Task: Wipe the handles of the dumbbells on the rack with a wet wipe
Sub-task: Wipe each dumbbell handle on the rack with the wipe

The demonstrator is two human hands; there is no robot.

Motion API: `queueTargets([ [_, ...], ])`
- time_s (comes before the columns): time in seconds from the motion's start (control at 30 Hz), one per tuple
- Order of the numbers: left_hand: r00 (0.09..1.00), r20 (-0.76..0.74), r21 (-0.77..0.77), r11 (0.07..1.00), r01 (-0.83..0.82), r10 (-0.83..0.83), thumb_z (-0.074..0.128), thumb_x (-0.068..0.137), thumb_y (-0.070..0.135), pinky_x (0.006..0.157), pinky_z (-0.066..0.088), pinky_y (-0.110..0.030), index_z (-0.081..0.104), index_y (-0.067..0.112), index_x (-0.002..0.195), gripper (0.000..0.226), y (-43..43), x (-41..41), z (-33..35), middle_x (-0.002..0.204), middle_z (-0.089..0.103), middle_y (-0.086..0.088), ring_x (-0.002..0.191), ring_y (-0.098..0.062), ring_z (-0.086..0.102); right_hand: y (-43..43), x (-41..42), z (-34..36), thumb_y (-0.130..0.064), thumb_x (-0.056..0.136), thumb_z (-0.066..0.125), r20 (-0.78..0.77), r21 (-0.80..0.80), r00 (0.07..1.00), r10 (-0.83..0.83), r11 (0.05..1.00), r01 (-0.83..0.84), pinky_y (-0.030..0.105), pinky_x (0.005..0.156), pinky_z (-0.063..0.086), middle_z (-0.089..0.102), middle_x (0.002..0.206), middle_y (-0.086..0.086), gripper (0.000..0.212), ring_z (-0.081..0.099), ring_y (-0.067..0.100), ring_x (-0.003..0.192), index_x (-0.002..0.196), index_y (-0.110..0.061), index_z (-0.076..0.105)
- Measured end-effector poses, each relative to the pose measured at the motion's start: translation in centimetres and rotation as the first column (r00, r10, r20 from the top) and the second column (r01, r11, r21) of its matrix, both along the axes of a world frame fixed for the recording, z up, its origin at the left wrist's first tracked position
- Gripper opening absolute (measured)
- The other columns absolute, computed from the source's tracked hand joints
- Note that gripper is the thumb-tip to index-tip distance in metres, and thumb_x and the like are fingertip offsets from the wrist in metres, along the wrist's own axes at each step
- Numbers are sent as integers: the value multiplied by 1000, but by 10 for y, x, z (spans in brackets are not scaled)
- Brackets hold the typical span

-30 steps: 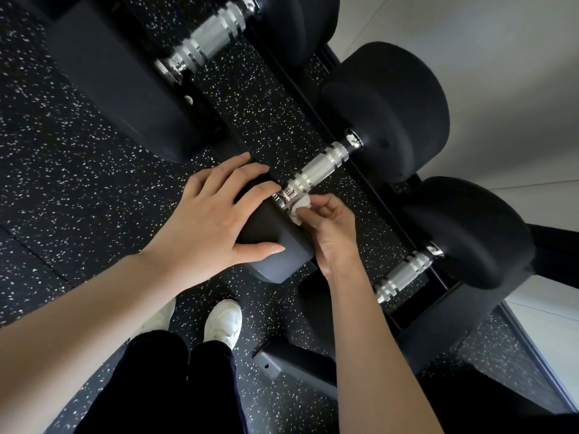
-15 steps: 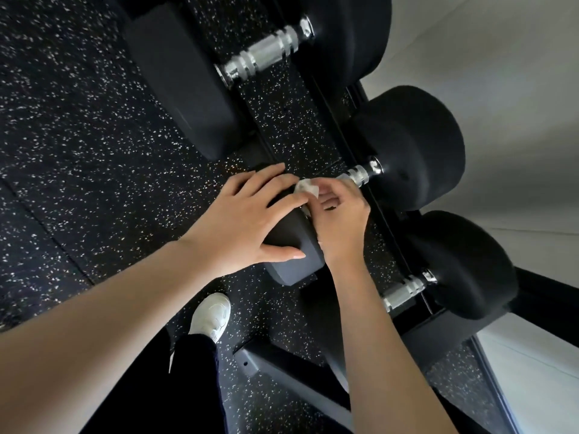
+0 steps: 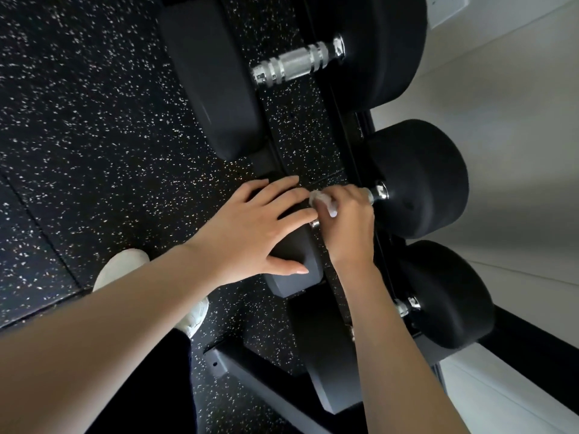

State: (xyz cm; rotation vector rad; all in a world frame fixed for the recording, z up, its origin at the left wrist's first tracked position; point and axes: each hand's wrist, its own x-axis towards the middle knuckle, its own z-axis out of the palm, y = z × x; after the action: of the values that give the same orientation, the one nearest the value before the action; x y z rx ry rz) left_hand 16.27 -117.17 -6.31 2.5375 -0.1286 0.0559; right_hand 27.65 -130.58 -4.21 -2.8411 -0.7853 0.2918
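Your left hand (image 3: 257, 227) lies flat, fingers spread, on the near head of the middle dumbbell (image 3: 419, 180) dead centre. Your right hand (image 3: 347, 223), at its 3 o'clock, is curled around the handle, gripping the wet wipe (image 3: 322, 202) (just a crumpled white bit shows). Another dumbbell's chrome handle (image 3: 297, 65) sits bare at 12 o'clock.

A black rack (image 3: 354, 133) carries three black dumbbells (image 3: 416, 180) above speckled rubber floor (image 3: 78, 120).
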Motion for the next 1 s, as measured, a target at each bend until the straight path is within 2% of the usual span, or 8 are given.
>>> queueTargets([
  [0.13, 1000, 9, 5, 1000, -11, 11, 39, 78, 69, 108, 25, -43, 47, 24, 134, 72, 0, 0, -2, 142, 47, -4, 139, -27, 34, -4, 16, 3, -16, 84, 65, 51, 41, 989, -139, 990, 137, 21, 68, 33, 63, 88, 9, 12, 56, 24, 83, 93, -8, 69],
  [0.3, 1000, -3, -1, 1000, -12, 12, 39, 78, 71, 108, 26, -43, 49, 25, 134, 73, -1, 0, -3, 142, 47, -3, 140, -26, 33, -5, 30, 9, -16, 85, 66, 105, 119, 948, -300, 950, 287, 16, 63, 33, 63, 94, 9, 16, 51, 13, 72, 98, -7, 69],
  [0.5, 1000, 13, -12, 1000, -23, 23, 40, 78, 70, 108, 27, -44, 49, 25, 133, 72, -1, 0, -4, 142, 48, -3, 140, -26, 33, 2, 30, 5, -13, 87, 62, 209, 153, 896, -392, 918, 366, 30, 66, 42, 63, 98, 12, 15, 61, 29, 77, 97, -4, 68],
  [0.6, 999, 20, -16, 1000, -24, 25, 41, 78, 70, 108, 26, -44, 50, 25, 133, 72, -1, 0, -5, 141, 48, -3, 140, -25, 33, 5, 33, 6, -16, 87, 63, 169, 110, 888, -428, 903, 415, 30, 71, 45, 64, 96, 13, 16, 61, 29, 79, 98, -6, 69],
  [0.67, 999, 20, -16, 1000, -24, 25, 42, 78, 71, 108, 27, -44, 50, 25, 133, 72, -2, 0, -5, 141, 48, -3, 140, -26, 34, 6, 35, 11, -19, 85, 66, 116, 44, 906, -408, 913, 406, 38, 78, 51, 67, 92, 12, 17, 63, 29, 79, 98, -9, 70],
  [0.83, 999, 26, -16, 999, -28, 28, 39, 77, 70, 108, 26, -43, 49, 25, 133, 72, -1, -1, -4, 142, 48, -3, 139, -26, 35, 10, 23, 15, -18, 84, 67, -24, -51, 962, -272, 961, 271, 41, 74, 54, 70, 81, 10, 9, 66, 26, 75, 89, -14, 73],
  [1.0, 999, 44, -19, 1000, -23, 24, 41, 77, 69, 108, 27, -43, 52, 24, 130, 71, -1, -1, -3, 141, 48, -3, 138, -27, 35, 10, 8, 13, -25, 88, 64, -177, -51, 976, -130, 991, 123, 33, 73, 51, 70, 77, 6, 14, 62, 17, 72, 88, -14, 72],
])
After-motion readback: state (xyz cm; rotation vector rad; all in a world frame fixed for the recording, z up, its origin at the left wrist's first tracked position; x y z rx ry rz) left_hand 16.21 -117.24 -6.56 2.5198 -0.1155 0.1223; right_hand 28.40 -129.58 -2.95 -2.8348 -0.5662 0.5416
